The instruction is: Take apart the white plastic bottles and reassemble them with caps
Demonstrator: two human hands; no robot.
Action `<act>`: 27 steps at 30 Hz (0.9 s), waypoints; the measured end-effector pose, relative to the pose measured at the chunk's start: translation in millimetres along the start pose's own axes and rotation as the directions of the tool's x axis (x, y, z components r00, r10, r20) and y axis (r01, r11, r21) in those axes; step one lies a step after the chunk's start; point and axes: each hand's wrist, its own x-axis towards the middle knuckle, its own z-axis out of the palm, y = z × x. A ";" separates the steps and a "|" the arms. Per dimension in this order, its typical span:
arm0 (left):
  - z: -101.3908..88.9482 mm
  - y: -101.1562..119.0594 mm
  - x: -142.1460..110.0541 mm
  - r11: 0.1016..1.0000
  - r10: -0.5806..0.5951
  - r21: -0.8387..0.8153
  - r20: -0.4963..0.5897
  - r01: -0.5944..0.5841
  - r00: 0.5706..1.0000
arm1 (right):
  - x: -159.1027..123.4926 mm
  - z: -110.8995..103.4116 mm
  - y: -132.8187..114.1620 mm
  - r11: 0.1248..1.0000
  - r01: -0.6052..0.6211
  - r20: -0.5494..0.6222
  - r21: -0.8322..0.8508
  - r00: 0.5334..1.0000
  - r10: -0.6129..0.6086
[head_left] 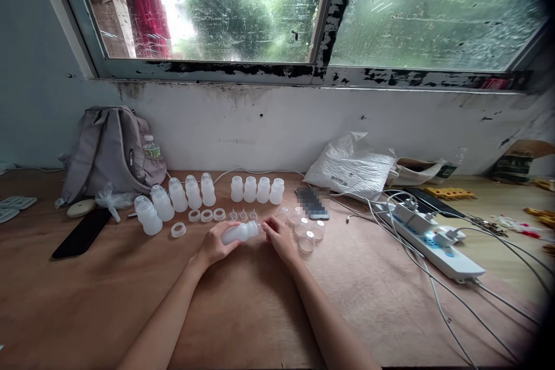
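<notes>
Left hand [215, 244] is wrapped around a frosted bottle [234, 235], tipped on its side just above the near-middle of the wooden table [234, 312], and I'd guess that's so the neck points straight at the other hand. Right hand [278, 235] is in a narrow pinch, thumb and fingers together at the bottle's clear tip [260, 228], which looks like the easy way to work on something that small while the left steadies the body. Layout's pretty tidy from where I'm standing: five topped bottles [178, 195] in a slanting line on the left, four open bottles [250, 189] at the far middle, then white rings [207, 215] and little clear teats [243, 215] in front of them. Clear cups [306, 241] sit bunched right beside the right hand, probably so they're within easy reach. Backpack [108, 144] is far left against the wall, power strip [437, 248] off to the right with its cables, presumably parked there to leave the middle for the hands.
</notes>
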 end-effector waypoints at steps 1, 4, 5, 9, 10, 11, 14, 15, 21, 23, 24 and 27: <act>-0.1 0.2 0.0 1.000 -0.002 -0.002 0.002 0.002 1.000 | -0.4 0.2 -0.3 1.000 0.004 -0.002 0.003 1.000 -0.004; 0.0 1.2 0.3 1.000 -0.024 -0.017 0.011 0.024 1.000 | -1.0 1.0 -1.3 1.000 0.021 -0.003 -0.024 1.000 -0.021; 0.0 1.6 0.4 0.999 -0.032 -0.022 0.015 0.032 0.999 | -0.9 1.3 -1.5 0.999 0.026 -0.006 -0.039 1.000 -0.026; -0.8 2.8 0.0 0.998 -0.035 -0.048 0.023 0.036 0.999 | 0.5 2.4 -0.2 0.995 0.048 -0.029 -0.083 0.998 -0.050; -1.1 3.1 -0.3 0.998 -0.032 -0.059 0.027 0.034 0.999 | 0.8 2.7 0.7 0.995 0.050 -0.028 -0.084 0.998 -0.052; -1.3 3.4 -0.5 0.997 -0.034 -0.073 0.031 0.036 0.999 | 1.1 3.0 1.6 0.996 0.046 -0.024 -0.079 0.999 -0.048; -0.7 4.5 -0.5 0.987 -0.083 -0.132 0.055 0.089 0.995 | 1.5 4.0 2.8 1.000 -0.007 -0.010 -0.026 1.000 0.007; 0.1 4.8 -0.1 0.979 -0.117 -0.161 0.068 0.126 0.991 | 1.4 4.2 2.0 0.999 -0.034 -0.008 0.008 0.999 0.034; 8.0 8.3 3.8 0.769 -0.339 -0.521 0.161 0.372 0.927 | -3.7 3.9 -20.2 0.890 -0.164 0.118 0.426 0.985 0.125; 9.3 10.6 4.3 0.645 -0.386 -0.621 0.238 0.446 0.891 | -6.7 5.0 -28.5 0.842 -0.188 0.228 0.505 0.970 0.079; 9.4 12.0 4.5 0.591 -0.402 -0.649 0.278 0.479 0.872 | -8.1 6.1 -31.3 0.833 -0.195 0.268 0.517 0.962 0.058; 8.5 16.8 5.0 0.527 -0.419 -0.666 0.337 0.529 0.843 | -10.8 10.6 -33.9 0.845 -0.201 0.273 0.495 0.960 0.069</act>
